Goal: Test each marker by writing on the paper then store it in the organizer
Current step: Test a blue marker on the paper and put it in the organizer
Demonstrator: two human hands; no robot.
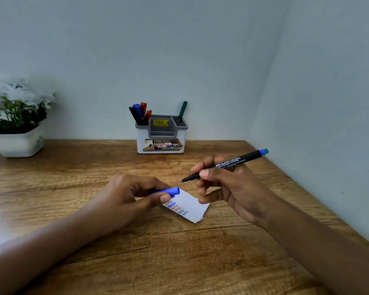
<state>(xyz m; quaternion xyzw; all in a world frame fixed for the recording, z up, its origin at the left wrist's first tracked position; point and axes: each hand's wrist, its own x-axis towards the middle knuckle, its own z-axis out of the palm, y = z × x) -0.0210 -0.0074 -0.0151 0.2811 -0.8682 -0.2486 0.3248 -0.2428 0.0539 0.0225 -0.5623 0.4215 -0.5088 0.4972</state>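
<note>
**Uncapped marker held above the paper**

The right hand (226, 188) pinches an uncapped black-barrelled marker (224, 165), its tip just above the scribbled paper (188, 207). The left hand (128, 196) grips the blue cap (168, 191) over the paper's left end. Bare worktop (179, 252) separates them from the organizer (161, 135) at the back wall. A side wall (328, 103) borders the worktop's right edge.

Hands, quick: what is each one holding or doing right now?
Left hand: closed, pinching the blue cap.
Right hand: closed, holding the uncapped marker like a pen.
</note>
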